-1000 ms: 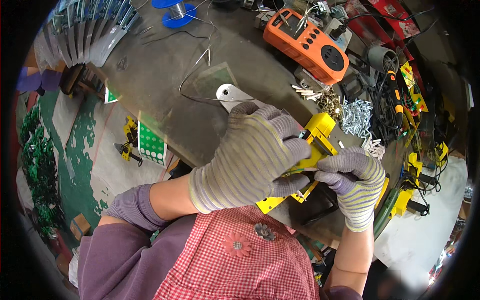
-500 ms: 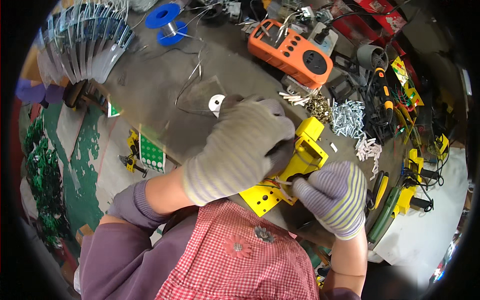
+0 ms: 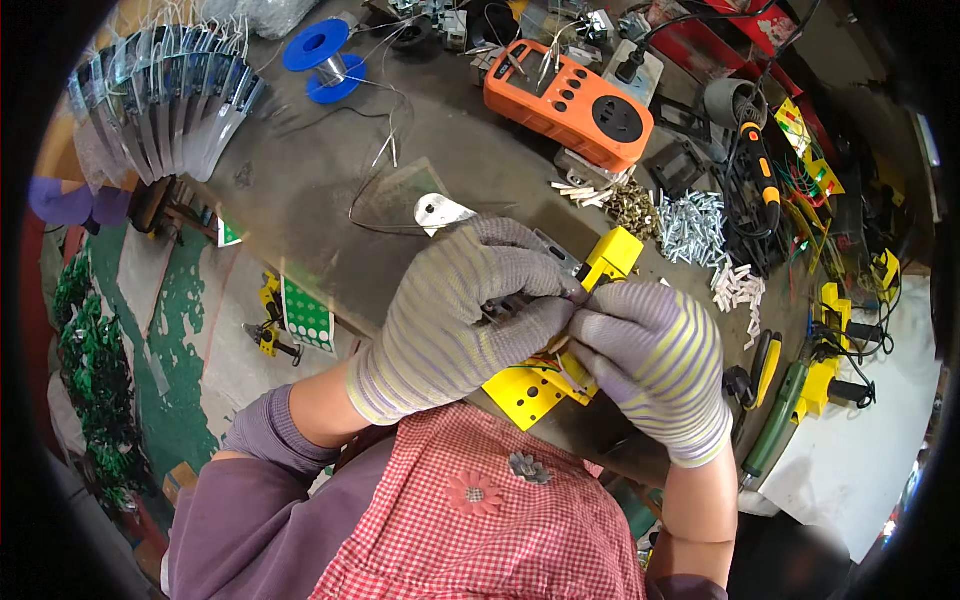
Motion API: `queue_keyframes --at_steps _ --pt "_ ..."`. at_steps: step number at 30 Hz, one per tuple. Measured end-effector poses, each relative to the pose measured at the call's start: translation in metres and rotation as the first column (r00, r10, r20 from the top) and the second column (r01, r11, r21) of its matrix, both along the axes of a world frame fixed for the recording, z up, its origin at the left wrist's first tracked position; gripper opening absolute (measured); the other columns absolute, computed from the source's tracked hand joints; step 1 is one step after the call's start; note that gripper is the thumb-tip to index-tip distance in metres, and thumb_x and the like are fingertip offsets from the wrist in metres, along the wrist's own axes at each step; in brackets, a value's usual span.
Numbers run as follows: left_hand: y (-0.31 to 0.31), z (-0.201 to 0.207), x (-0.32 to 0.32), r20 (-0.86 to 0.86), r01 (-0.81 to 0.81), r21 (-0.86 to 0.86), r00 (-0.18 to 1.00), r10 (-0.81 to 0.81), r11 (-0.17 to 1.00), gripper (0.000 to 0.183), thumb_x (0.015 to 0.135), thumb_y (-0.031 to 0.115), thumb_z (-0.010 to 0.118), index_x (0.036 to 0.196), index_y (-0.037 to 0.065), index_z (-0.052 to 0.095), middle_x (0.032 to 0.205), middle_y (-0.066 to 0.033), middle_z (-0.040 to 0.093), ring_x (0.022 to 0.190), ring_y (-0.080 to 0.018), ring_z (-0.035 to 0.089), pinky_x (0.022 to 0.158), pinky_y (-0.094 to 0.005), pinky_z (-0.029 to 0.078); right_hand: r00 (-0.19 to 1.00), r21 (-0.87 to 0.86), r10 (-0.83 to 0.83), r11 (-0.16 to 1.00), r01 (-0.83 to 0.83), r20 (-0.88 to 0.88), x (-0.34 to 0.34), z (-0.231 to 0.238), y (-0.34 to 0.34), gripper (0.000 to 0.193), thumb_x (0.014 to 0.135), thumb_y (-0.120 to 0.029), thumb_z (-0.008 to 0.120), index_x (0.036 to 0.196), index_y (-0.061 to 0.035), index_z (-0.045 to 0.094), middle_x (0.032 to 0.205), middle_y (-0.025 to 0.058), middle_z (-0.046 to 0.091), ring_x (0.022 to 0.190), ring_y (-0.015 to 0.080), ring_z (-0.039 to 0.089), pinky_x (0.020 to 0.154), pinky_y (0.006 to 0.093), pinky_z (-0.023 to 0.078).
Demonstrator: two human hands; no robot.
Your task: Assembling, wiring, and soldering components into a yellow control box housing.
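Note:
Both my hands wear striped knit gloves and meet fingertip to fingertip over a yellow housing with holes in its plate. My left hand pinches with thumb and fingers; a small dark bit shows at the tips, too small to name. Right against it, my right hand is closed in a pinch too, and whatever its fingers hold is hidden. Behind the fingers rises the housing's yellow block end. A few thin wires show below the fingers, on the housing. The gloves cover the housing's middle.
Beyond my hands lie piles of silver screws, brassy small parts and pale tubes. An orange meter-like socket box, a blue solder spool and a soldering iron are farther out. Yellow-handled pliers and a green screwdriver lie right.
My right hand has moved up and left to meet my left hand's fingertips. My left hand has turned, its thumb and fingers now showing in a pinch. The view has shifted slightly.

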State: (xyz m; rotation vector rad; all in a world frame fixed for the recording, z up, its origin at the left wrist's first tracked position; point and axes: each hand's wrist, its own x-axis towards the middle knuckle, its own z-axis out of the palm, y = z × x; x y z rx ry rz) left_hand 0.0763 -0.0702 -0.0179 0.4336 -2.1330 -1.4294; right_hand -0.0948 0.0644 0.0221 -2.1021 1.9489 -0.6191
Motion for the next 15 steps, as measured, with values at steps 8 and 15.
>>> queue_keyframes --at_steps 8,15 --pt "0.000 0.020 -0.005 0.099 -0.016 -0.654 0.989 0.107 0.756 0.020 0.070 0.018 0.075 0.089 0.013 0.072 0.083 -0.0021 0.059 0.080 -0.0250 0.058 0.077 -0.0415 0.044 0.895 -0.140 -0.230 0.943 0.302 0.383 0.014 0.011 -0.011 0.017 0.074 -0.007 0.079 0.088 -0.0064 0.069 0.084 0.0076 0.064 0.075 0.0225 0.063 0.068 0.0329 0.050" --pt "-0.004 0.005 -0.010 0.107 0.015 -0.232 0.994 0.010 0.973 0.019 0.067 0.013 0.075 0.084 0.011 0.067 0.083 -0.0058 0.059 0.074 -0.0239 0.057 0.070 -0.0359 0.046 0.974 -0.316 -0.185 0.923 0.217 0.130 0.013 -0.005 -0.004 0.016 0.075 -0.011 0.077 0.089 -0.0104 0.068 0.094 0.0084 0.062 0.086 0.0306 0.059 0.077 0.0415 0.048"
